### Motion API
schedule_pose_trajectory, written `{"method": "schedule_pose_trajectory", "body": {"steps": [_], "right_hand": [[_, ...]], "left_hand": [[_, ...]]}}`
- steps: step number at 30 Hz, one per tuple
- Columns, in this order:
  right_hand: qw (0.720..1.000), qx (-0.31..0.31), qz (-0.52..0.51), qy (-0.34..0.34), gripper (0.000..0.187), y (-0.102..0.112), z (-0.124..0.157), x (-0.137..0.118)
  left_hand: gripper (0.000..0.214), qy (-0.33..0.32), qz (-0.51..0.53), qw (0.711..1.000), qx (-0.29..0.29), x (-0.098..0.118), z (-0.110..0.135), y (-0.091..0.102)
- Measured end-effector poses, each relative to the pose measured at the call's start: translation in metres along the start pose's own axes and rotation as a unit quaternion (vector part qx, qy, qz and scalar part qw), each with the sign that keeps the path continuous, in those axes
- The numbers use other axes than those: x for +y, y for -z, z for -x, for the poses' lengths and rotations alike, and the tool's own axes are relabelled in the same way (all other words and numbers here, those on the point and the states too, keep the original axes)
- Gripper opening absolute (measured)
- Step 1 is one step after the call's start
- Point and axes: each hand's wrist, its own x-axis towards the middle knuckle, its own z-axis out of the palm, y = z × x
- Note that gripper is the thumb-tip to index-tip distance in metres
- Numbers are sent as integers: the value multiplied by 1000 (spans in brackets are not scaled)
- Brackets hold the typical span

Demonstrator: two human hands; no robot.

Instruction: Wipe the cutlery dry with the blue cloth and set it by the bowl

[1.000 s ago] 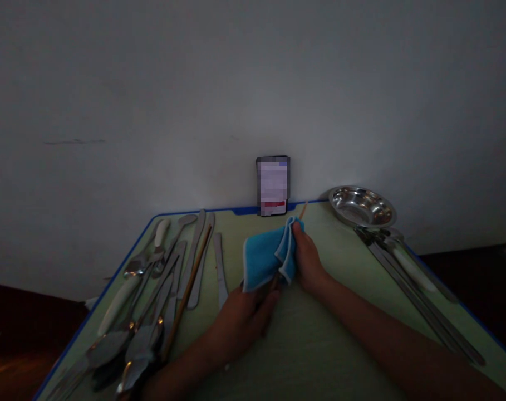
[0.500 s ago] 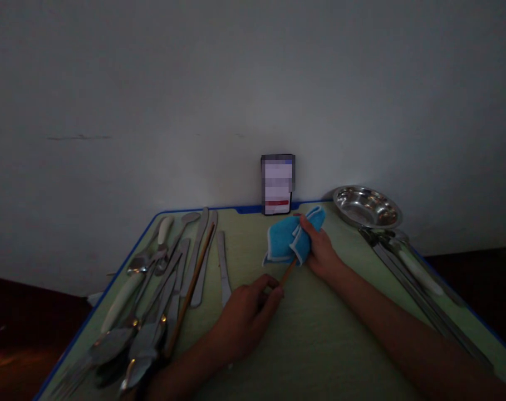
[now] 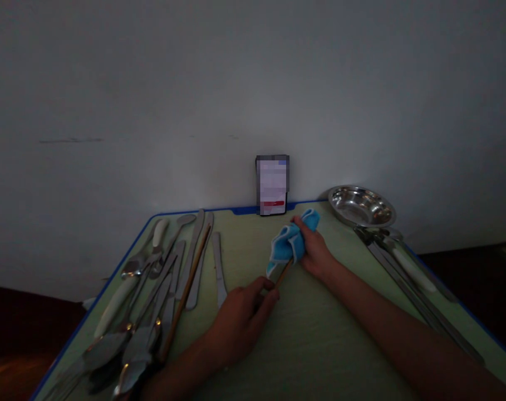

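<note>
Over the middle of the table, my left hand (image 3: 246, 312) pinches the near end of a thin brown wooden stick, apparently a chopstick (image 3: 283, 273). Its far part disappears into a folded blue cloth (image 3: 284, 245) with pale edging. My right hand (image 3: 315, 248) is closed round that cloth, squeezing it about the stick, and the stick's far end is hidden. A table knife (image 3: 219, 267) lies just left of my left hand. Beside it, another brown chopstick (image 3: 188, 292) rests along the pile of cutlery.
Several knives, forks and spoons (image 3: 152, 312) cover the left side of the green, blue-edged table (image 3: 319, 345). A phone (image 3: 273, 184) leans against the wall at the back. A metal bowl (image 3: 361, 206) stands at the back right, with more cutlery (image 3: 411, 278) in front of it.
The blue cloth has gone from spread flat to bunched more tightly round the stick under my right hand. The whole view has shifted slightly; both hands keep their hold.
</note>
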Motion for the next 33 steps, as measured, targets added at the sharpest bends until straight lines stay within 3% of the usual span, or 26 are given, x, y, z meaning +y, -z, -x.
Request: {"method": "schedule_pose_trajectory", "body": {"steps": [5,9,12,24,33], "right_hand": [[999,-35,-37,-9,41,-1,1,-3],[993,-46,-87,-65,54,1,0,-7],[990,-74,-98,-76,52,2,-2,-8],[995,48,72,42,26,2,-4,0],[993,67,76,63,26,-1,-2,1]], "left_hand": [[29,2,-22,1000,-16,1,0,0],[28,-10,-38,999,-22,0,0,0],[28,-17,-38,999,-24,-1,0,0],[28,-14,-49,999,-15,-5,1,-2],[28,-20,-40,999,-20,-4,1,-1]]}}
